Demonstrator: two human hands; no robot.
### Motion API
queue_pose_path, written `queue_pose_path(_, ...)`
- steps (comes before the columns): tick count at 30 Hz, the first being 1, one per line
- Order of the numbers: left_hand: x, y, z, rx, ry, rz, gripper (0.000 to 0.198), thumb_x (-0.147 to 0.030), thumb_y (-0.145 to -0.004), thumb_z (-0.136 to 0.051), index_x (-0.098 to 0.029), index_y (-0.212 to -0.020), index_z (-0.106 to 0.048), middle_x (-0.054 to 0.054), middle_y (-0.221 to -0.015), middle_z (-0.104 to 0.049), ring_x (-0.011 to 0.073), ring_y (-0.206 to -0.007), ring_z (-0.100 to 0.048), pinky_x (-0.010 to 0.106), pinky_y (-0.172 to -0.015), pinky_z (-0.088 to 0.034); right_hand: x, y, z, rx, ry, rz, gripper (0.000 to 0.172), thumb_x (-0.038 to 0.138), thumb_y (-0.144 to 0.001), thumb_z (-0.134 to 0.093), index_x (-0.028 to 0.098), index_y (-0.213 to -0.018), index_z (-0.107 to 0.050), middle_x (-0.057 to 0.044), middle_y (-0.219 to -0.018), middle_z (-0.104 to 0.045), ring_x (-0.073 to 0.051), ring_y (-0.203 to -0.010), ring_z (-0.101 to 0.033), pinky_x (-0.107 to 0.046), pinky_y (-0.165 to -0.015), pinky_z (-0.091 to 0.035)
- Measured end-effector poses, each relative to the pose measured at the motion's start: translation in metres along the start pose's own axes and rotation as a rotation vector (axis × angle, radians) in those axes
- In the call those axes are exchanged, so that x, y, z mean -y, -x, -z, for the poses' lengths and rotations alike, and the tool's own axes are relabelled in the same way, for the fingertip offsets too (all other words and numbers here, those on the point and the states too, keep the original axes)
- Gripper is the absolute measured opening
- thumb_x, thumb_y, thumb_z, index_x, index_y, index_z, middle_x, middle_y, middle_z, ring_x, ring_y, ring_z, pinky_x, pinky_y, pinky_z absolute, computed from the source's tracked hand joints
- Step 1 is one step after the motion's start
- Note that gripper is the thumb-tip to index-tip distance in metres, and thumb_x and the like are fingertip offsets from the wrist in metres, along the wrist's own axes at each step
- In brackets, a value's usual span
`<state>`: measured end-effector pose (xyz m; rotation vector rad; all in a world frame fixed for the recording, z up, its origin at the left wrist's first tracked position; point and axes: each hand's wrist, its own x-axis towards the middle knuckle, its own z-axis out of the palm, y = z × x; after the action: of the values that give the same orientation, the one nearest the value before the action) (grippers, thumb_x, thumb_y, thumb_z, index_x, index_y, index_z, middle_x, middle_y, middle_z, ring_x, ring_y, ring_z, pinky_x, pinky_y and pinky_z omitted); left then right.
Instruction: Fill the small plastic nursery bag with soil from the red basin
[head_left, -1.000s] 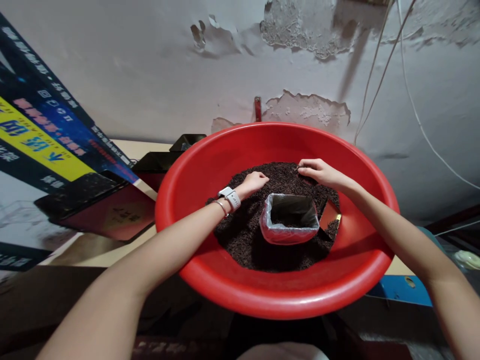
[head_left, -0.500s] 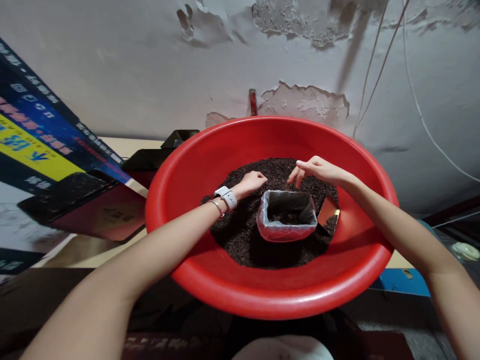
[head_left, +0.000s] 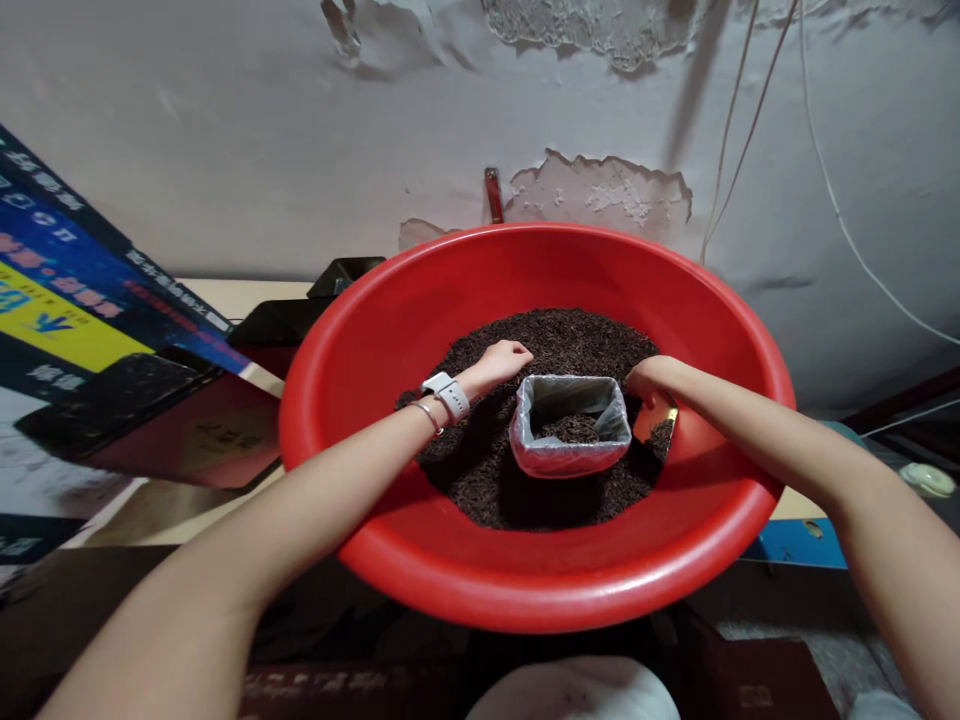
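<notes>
Fingers (head_left: 517,351) of the left hand (head_left: 504,360) are curling loosely, pressed together and resting on the heap of dark loose tea (head_left: 570,335), pinching nothing I can make out. Over on the other side, the right hand (head_left: 651,378) is dipping down just beside the lined box; its fingers are tucked under the palm, so I cannot tell whether they are gripping anything, though they are sitting right at the shiny metal scoop (head_left: 654,422) poking out of the leaves. Between the two hands the small bag-lined box (head_left: 568,436) is standing upright, nested in the tea and already partly filled. Everything is lying inside the big red basin (head_left: 420,300), which is wrapping around both wrists. The leaves are looking dry, light and crumbly, the sort that will trickle through any gap, so cupping from beneath seems wiser than pinching. That thin plastic liner is looking soft and slippery; taking the box by its stiffer sides, below the folded rim, looks safest. Beyond the left wrist, dark packages (head_left: 112,400) are lying on the bench (head_left: 240,295).
</notes>
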<state>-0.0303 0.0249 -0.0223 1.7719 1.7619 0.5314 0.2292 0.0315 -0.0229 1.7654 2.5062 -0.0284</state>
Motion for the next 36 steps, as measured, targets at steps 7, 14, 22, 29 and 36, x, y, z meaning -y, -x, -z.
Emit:
queue_pose_path(7,-0.002,0.001,-0.001,0.012,0.035,-0.030,0.024,-0.023,-0.077,-0.049,-0.012,-0.085,-0.070,0.006,-0.085,-0.069,0.0156,-0.075,-0.059,0.022,-0.062,-0.040,-0.008,-0.025,0.019,0.208,0.082,-0.019,0.010,0.021,-0.063,-0.072,0.020,-0.073,-0.071,-0.004,-0.072,-0.066,-0.019,-0.073,-0.062,-0.033,-0.071,-0.051)
queue_pose_path(14,-0.001,-0.001,-0.004,0.029,0.063,-0.038,0.025,-0.021,-0.077,-0.048,-0.011,-0.087,-0.068,0.008,-0.089,-0.069,0.0163,-0.078,-0.059,0.022,-0.061,-0.040,-0.027,-0.034,0.048,0.142,0.197,-0.110,0.021,0.013,-0.075,-0.060,0.014,-0.094,-0.068,-0.017,-0.104,-0.063,-0.032,-0.098,-0.060,-0.042,-0.082,-0.045)
queue_pose_path(22,0.002,-0.006,-0.007,0.031,0.058,-0.047,0.026,-0.023,-0.077,-0.048,-0.011,-0.087,-0.069,0.008,-0.091,-0.069,0.0176,-0.081,-0.060,0.023,-0.065,-0.042,-0.025,-0.033,0.017,0.056,0.139,-0.252,0.037,0.011,-0.086,-0.041,0.006,-0.121,-0.051,-0.025,-0.112,-0.057,-0.034,-0.109,-0.055,-0.043,-0.086,-0.044)
queue_pose_path(29,0.001,-0.005,-0.007,0.037,0.059,-0.044,0.027,-0.024,-0.076,-0.048,-0.013,-0.089,-0.069,0.008,-0.094,-0.069,0.0180,-0.083,-0.061,0.023,-0.064,-0.043,-0.030,-0.038,-0.008,0.109,0.002,-0.330,0.046,0.013,-0.080,-0.051,0.004,-0.124,-0.047,-0.025,-0.118,-0.055,-0.033,-0.113,-0.053,-0.038,-0.090,-0.044)
queue_pose_path(36,0.000,0.001,-0.009,0.057,0.069,-0.018,0.024,-0.024,-0.073,-0.050,-0.013,-0.082,-0.069,0.007,-0.085,-0.070,0.0171,-0.076,-0.060,0.022,-0.059,-0.041,-0.038,-0.037,-0.009,0.097,-0.145,-0.454,0.042,0.016,-0.078,-0.050,0.007,-0.118,-0.055,-0.022,-0.111,-0.060,-0.030,-0.105,-0.059,-0.034,-0.083,-0.048)
